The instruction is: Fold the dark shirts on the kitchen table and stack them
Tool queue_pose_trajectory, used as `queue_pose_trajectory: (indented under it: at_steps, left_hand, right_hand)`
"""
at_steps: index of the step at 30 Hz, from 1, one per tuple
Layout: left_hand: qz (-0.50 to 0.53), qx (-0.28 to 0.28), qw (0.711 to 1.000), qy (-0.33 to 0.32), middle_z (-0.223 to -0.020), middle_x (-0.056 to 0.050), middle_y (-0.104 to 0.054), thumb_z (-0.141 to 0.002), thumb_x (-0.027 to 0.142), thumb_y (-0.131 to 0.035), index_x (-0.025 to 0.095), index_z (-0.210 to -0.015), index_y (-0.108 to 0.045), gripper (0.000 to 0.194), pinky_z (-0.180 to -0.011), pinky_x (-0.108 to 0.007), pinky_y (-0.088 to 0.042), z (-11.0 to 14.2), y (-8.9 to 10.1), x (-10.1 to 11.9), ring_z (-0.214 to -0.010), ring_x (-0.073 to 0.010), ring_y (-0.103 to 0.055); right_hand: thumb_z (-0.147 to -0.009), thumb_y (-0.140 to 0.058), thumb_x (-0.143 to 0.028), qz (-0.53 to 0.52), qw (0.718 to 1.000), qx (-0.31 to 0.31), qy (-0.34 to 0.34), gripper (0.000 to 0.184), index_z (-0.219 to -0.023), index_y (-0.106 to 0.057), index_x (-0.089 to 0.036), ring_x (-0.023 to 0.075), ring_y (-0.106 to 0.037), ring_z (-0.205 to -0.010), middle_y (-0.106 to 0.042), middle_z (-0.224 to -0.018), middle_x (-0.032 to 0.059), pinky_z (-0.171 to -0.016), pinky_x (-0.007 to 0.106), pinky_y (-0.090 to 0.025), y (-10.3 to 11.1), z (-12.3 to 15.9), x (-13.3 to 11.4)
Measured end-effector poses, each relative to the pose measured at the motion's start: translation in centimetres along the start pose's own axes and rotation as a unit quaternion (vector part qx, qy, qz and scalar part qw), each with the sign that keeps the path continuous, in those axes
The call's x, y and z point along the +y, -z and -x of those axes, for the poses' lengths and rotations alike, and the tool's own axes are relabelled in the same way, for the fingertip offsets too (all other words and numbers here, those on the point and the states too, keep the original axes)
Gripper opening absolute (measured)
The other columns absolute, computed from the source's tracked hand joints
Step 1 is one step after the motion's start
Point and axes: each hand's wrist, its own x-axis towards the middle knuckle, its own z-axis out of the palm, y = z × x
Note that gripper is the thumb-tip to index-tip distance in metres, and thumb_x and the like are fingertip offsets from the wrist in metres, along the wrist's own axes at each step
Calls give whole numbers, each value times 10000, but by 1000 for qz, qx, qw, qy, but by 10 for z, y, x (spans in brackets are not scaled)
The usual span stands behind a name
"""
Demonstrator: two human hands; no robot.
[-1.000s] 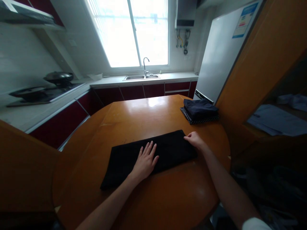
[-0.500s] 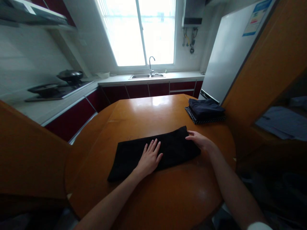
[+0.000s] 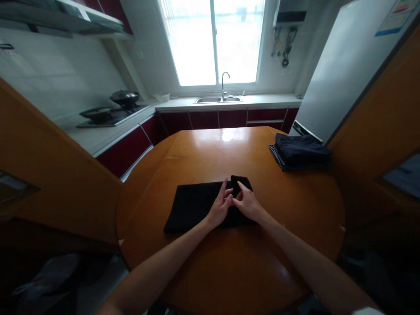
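Observation:
A folded black garment (image 3: 193, 203) lies flat across the middle of the wooden table; its exact kind cannot be made out. Its right end is turned over toward the middle. My right hand (image 3: 247, 203) grips that turned-over end, thumb and fingers curled toward each other. On the cloth just to the left rests my left hand (image 3: 220, 209), its fingers stretched out and apart. The tips of both hands nearly meet over the fold, where part of the cloth is hidden.
A stack of folded dark clothes (image 3: 300, 151) sits at the table's far right. The rounded wooden table (image 3: 210, 153) stands between wooden panels. Beyond it are a counter with a sink (image 3: 210, 100), a stove with pans (image 3: 124, 97) and a fridge (image 3: 341, 70).
My right hand has moved left, bringing the garment's right end over onto the rest. My left hand has shifted toward it, and the cloth now looks shorter. The view has turned left.

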Motion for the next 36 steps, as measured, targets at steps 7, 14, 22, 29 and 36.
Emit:
queue_pose_trajectory:
  at_steps: [7, 14, 22, 29, 36]
  left_hand:
    - [-129, -30, 991, -8, -1221, -110, -700, -951, 411, -580, 172, -1226, -717, 389, -1021, -401, -489, -8, 1, 5, -1149, -274, -630]
    - [-182, 14, 983, -23, -1324, -136, -595, -858, 321, -707, 174, -1357, -635, 525, -934, -367, -540, -10, -10, 8, -1130, -261, -625]
    - [-178, 18, 983, -46, -1390, -127, -569, -788, 73, -653, 175, -1425, -574, 650, -953, -325, -543, -10, -38, 53, -1191, -245, -603]
    - [-67, 12, 998, 8, -1356, -106, -630, -784, 153, -738, 196, -1473, -521, 723, -847, -305, -604, 6, -2, 117, -991, -202, -704]
    - [-34, 86, 994, 55, -1377, -103, -639, -753, 286, -825, 227, -1512, -468, 841, -990, -426, -568, 53, 100, 113, -1158, -286, -669]
  right_hand:
    - [-729, -606, -200, -231, 968, -63, -80, 733, -1445, -455, -158, 147, -648, -609, -697, -794, 10, -612, 302, -552, 2, 5, 1]
    - [-785, -565, -349, -263, 959, 98, -29, 295, -1015, -653, -186, 160, -630, -656, -709, -803, 42, -584, 276, -482, 27, 1, -3]
    - [-778, -570, -430, -187, 966, 178, -6, 372, -1024, -691, -178, 263, -649, -1001, -723, -1083, 125, -799, 365, -513, 52, -27, 29]
    - [-798, -598, -542, -205, 974, 21, 90, 388, -923, -722, -196, 239, -653, -924, -748, -940, 64, -881, 366, -503, 16, -75, 5]
    - [-848, -572, -598, -96, 983, -84, 129, 457, -737, -714, -178, 170, -582, -654, -666, -679, 3, -591, 265, -439, -36, -102, -10]
